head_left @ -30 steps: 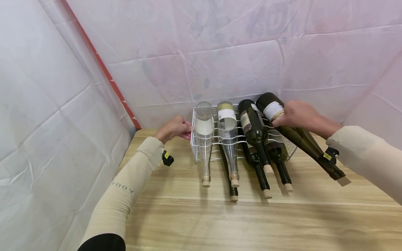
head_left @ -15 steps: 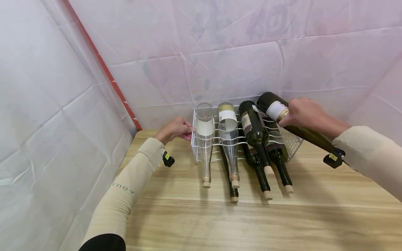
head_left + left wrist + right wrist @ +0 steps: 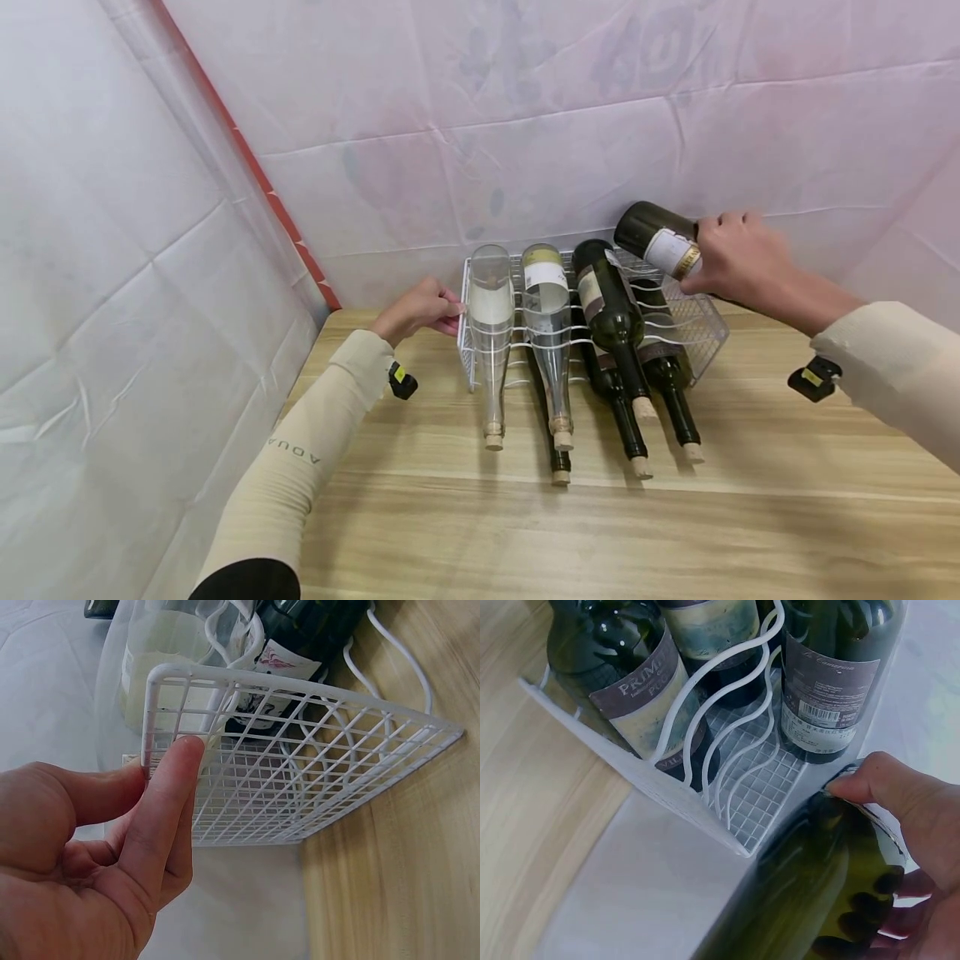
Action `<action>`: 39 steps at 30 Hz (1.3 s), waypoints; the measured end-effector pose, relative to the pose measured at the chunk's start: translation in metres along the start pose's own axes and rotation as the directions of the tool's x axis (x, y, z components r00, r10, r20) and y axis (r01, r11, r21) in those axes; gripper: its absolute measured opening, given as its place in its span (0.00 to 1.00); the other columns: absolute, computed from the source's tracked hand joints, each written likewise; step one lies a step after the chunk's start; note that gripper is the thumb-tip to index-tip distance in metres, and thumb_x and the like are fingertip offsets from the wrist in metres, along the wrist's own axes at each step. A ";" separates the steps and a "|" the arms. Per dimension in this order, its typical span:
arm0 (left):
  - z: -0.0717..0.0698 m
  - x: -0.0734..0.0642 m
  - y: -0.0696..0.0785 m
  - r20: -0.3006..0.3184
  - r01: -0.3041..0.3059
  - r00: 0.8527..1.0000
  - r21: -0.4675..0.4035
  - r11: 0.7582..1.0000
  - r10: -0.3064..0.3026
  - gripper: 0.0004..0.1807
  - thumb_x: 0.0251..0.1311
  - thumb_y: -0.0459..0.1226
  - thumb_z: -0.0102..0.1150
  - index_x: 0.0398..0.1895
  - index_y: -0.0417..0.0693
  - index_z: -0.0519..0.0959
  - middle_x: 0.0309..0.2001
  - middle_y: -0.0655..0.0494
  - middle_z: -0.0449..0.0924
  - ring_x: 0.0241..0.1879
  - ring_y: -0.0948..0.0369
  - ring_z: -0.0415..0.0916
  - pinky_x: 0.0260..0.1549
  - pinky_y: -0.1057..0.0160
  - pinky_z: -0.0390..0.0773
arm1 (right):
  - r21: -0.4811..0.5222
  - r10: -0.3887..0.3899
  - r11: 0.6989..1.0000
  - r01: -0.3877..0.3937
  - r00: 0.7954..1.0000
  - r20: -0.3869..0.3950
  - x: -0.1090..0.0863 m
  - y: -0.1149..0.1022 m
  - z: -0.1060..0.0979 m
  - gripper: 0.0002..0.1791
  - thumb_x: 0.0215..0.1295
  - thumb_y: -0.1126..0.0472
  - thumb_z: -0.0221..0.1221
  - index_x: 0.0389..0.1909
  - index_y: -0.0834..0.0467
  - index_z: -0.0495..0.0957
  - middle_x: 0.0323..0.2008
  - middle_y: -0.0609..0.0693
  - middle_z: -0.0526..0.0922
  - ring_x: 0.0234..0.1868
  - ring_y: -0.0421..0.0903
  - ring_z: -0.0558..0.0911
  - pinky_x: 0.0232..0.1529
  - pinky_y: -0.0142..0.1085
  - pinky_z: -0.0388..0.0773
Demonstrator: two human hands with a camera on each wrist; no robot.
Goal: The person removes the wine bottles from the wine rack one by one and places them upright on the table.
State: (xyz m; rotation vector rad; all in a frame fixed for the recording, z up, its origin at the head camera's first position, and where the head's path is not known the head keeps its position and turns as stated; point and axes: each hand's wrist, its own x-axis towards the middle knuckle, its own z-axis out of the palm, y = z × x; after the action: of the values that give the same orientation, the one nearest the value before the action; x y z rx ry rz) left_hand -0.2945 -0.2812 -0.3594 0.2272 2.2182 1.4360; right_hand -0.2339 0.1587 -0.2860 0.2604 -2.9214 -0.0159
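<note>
A white wire wine rack [image 3: 705,329] stands on the table against the back wall covering. My left hand [image 3: 422,310] pinches its left side; in the left wrist view, thumb and fingers hold the corner of the mesh panel [image 3: 300,686]. My right hand [image 3: 742,257] grips a dark green wine bottle [image 3: 651,230], tilted above the rack's right end with its base toward the back left. The hand and forearm hide its neck in the head view. On the top tier lie two clear bottles, one plain [image 3: 491,312] and one labelled [image 3: 546,321], plus a dark bottle [image 3: 611,304].
Several dark corked bottles lie in the lower tier, including one at the right [image 3: 671,383] and one under the labelled clear bottle [image 3: 557,446]. Their necks stick out toward the front of the wooden table [image 3: 525,542]. A white sheet [image 3: 187,350] hangs at the left.
My right hand has carried the green bottle up and to the right, off the rack's right end. My left hand stays on the rack's left side.
</note>
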 end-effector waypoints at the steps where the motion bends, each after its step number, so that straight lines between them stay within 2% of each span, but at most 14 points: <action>1: 0.000 0.000 0.000 -0.001 -0.002 1.000 0.000 1.000 0.002 0.13 0.73 0.28 0.55 0.49 0.21 0.79 0.25 0.50 0.84 0.23 0.61 0.84 0.31 0.63 0.90 | -0.009 0.005 1.000 -0.005 1.000 0.001 0.000 0.000 -0.001 0.41 0.45 0.45 0.76 0.44 0.75 0.70 0.41 0.79 0.75 0.44 0.76 0.74 0.26 0.62 0.75; 5: 0.000 0.000 -0.001 -0.005 -0.006 1.000 -0.010 1.000 0.006 0.14 0.73 0.28 0.56 0.50 0.21 0.79 0.25 0.50 0.84 0.24 0.61 0.85 0.32 0.62 0.90 | -0.027 0.021 0.999 -0.021 1.000 -0.006 -0.001 -0.001 -0.003 0.44 0.45 0.46 0.75 0.50 0.75 0.69 0.46 0.79 0.74 0.47 0.77 0.72 0.25 0.64 0.75; 11: 0.000 -0.002 -0.004 -0.010 -0.022 1.000 -0.044 0.999 0.022 0.13 0.73 0.28 0.56 0.51 0.20 0.78 0.27 0.50 0.84 0.25 0.61 0.85 0.37 0.59 0.90 | -0.041 0.005 0.999 -0.006 0.999 -0.038 -0.004 -0.003 -0.004 0.41 0.45 0.48 0.74 0.49 0.74 0.69 0.44 0.78 0.74 0.46 0.76 0.72 0.21 0.61 0.74; 16: -0.001 -0.002 -0.010 -0.011 -0.064 0.998 -0.076 0.995 0.063 0.14 0.73 0.29 0.56 0.50 0.20 0.78 0.28 0.51 0.83 0.26 0.62 0.84 0.35 0.63 0.90 | -0.040 -0.006 0.999 0.003 0.998 -0.066 -0.006 -0.007 -0.006 0.40 0.44 0.50 0.73 0.49 0.74 0.68 0.44 0.77 0.73 0.44 0.74 0.71 0.18 0.58 0.72; 22: -0.005 -0.003 -0.018 -0.012 -0.084 0.996 -0.066 0.994 0.084 0.15 0.73 0.30 0.57 0.50 0.21 0.79 0.31 0.50 0.83 0.29 0.61 0.85 0.36 0.64 0.90 | -0.042 0.002 0.999 -0.006 0.997 -0.082 -0.007 -0.014 -0.008 0.39 0.45 0.51 0.72 0.51 0.73 0.67 0.45 0.75 0.72 0.45 0.72 0.69 0.17 0.58 0.70; 27: -0.009 -0.006 -0.019 -0.018 -0.089 0.996 -0.050 0.995 0.088 0.14 0.73 0.30 0.58 0.51 0.22 0.78 0.33 0.48 0.83 0.30 0.59 0.85 0.36 0.63 0.90 | -0.034 -0.010 0.999 0.005 0.992 -0.127 -0.006 -0.019 -0.010 0.42 0.44 0.52 0.73 0.55 0.73 0.67 0.48 0.75 0.72 0.47 0.72 0.69 0.18 0.60 0.70; 31: -0.009 -0.009 -0.019 -0.032 -0.097 0.995 -0.008 0.995 0.097 0.16 0.73 0.31 0.59 0.54 0.24 0.79 0.36 0.44 0.84 0.34 0.55 0.86 0.38 0.60 0.91 | -0.021 -0.015 1.000 0.013 0.989 -0.145 -0.007 -0.022 -0.013 0.45 0.44 0.51 0.74 0.59 0.72 0.66 0.50 0.75 0.72 0.48 0.73 0.69 0.19 0.63 0.72; 36: -0.008 -0.014 -0.016 -0.068 -0.122 0.989 0.119 0.985 0.131 0.20 0.72 0.34 0.61 0.60 0.27 0.78 0.50 0.36 0.84 0.47 0.46 0.83 0.46 0.53 0.90 | -0.013 -0.021 1.000 0.019 0.991 -0.129 -0.009 -0.025 -0.016 0.43 0.46 0.52 0.74 0.58 0.71 0.66 0.53 0.74 0.71 0.52 0.74 0.68 0.21 0.66 0.72; 39: -0.007 -0.017 -0.014 -0.094 -0.123 0.985 0.202 0.972 0.145 0.24 0.71 0.37 0.63 0.63 0.29 0.76 0.56 0.34 0.82 0.53 0.45 0.82 0.49 0.53 0.89 | -0.015 -0.038 0.999 0.037 0.990 -0.139 -0.009 -0.027 -0.018 0.41 0.47 0.53 0.73 0.57 0.70 0.66 0.54 0.74 0.71 0.54 0.74 0.68 0.22 0.68 0.72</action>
State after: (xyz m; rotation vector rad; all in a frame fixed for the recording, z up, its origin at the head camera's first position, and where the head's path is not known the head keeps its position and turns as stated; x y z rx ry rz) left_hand -0.2813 -0.2999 -0.3645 0.3803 2.4778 1.3254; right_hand -0.2167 0.1336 -0.2713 0.3017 -2.7766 -0.0211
